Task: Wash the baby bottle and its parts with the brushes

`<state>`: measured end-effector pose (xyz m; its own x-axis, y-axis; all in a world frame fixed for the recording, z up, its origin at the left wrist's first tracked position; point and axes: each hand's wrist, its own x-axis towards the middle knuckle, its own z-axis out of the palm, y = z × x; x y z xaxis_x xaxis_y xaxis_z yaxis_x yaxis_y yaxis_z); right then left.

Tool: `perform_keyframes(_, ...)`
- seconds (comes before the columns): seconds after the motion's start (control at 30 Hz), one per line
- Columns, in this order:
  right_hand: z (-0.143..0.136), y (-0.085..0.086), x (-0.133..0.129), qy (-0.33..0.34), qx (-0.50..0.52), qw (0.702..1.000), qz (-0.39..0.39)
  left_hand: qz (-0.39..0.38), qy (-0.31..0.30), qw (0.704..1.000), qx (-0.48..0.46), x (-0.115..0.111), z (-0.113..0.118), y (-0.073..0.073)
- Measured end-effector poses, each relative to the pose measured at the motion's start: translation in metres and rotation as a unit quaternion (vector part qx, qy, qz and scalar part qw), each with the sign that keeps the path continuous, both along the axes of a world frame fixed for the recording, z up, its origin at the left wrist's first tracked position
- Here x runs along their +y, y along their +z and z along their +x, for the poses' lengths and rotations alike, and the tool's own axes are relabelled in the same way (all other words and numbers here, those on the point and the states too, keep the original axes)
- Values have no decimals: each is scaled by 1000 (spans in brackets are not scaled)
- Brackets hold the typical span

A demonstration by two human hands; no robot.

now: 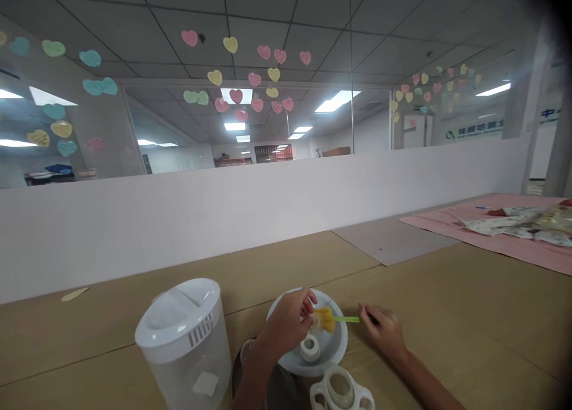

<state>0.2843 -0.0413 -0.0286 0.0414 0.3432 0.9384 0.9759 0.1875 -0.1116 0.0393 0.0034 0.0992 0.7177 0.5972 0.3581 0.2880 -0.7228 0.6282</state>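
Over a pale bowl (342, 350), my left hand (290, 317) pinches a small translucent piece (316, 322), which looks like a baby bottle teat. The yellow sponge head of a bottle brush (328, 319) meets this piece. My right hand (385, 331), right of the bowl, is closed on the end of the brush's thin green handle. Inside the bowl lies a white bottle collar ring (310, 349). Nearest me stands an open two-handled baby bottle (342, 387), cut off by the lower edge of the view.
A tall white lidded pitcher (185, 344) stands left of the bowl. A dark round item (281, 389) sits partly under my left forearm. A flat pale stick (75, 294) lies far left. Pink cloth (447, 225) with fabric pieces covers the far right. A white wall (223, 213) borders the table.
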Motion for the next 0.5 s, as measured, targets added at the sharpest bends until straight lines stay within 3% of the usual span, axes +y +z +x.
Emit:
perform_keyframes(0.17, -13, 4, 0, 32, 67, 997, 9, 94, 77, 993, 2, -5, -6, 15)
perform_keyframes(0.27, -21, 6, 1, 37, 113, 993, -18, 140, 137, 980, -35, -6, -10, 14)
perform_keyframes(0.4, -29, 4, 1, 40, 146, 987, -55, 222, 238, 943, -75, -11, -23, -10)
perform_keyframes(0.5, -32, 4, 0, 35, 166, 983, -65, 242, 269, 931, -40, -23, -39, -31)
